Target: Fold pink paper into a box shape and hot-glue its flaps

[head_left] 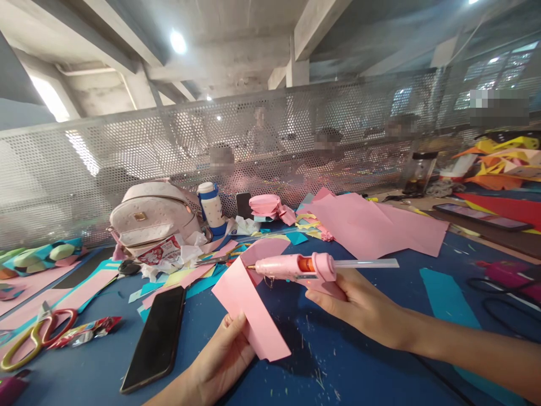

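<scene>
My right hand [353, 304] is wrapped round the handle of a pink hot glue gun [291, 267], with a clear glue stick [372, 263] jutting from its back end. The gun's nozzle points left and meets the upper part of a folded pink paper strip [257, 313]; whether it touches cannot be made out. Between the thumb and fingers of my left hand [224, 352] the strip is pinched at its left edge. One arm of the strip slants down to the right, while another part curves away behind the gun.
A black phone [156, 338], red-and-gold scissors [42, 332] and a candy wrapper [91, 331] lie at left. Behind are a backpack [154, 214], a bottle [212, 208] and pink paper sheets [372, 223]. A perforated metal screen [169, 146] borders the blue table [329, 361]; people sit beyond it.
</scene>
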`<state>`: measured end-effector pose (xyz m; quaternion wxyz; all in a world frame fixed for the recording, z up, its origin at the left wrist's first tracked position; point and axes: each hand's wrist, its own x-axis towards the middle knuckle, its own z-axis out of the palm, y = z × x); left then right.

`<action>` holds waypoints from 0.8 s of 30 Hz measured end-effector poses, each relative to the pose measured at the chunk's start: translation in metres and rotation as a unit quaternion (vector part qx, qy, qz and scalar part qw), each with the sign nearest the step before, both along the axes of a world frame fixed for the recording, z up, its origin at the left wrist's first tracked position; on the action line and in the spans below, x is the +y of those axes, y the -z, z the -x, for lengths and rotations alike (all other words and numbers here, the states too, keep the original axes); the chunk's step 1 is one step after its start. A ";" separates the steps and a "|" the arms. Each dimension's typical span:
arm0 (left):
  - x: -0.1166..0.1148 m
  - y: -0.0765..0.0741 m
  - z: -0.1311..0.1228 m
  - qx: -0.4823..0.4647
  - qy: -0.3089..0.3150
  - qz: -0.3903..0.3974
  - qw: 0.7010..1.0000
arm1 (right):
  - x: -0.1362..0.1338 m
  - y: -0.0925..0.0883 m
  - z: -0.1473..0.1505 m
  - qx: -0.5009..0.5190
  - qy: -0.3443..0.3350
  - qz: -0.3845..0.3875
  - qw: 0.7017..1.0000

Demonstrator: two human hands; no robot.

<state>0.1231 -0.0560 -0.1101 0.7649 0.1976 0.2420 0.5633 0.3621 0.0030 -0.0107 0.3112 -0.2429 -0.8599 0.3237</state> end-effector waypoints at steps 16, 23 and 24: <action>-0.001 0.002 0.000 -0.023 0.001 -0.004 1.000 | -0.003 0.007 -0.007 -0.038 0.028 -0.020 0.999; 0.000 0.000 0.000 -0.032 0.004 -0.012 0.999 | -0.005 0.008 -0.009 -0.067 0.025 0.000 0.997; 0.000 -0.001 0.000 -0.030 0.003 -0.013 0.999 | -0.004 0.009 -0.010 -0.069 0.026 -0.002 0.997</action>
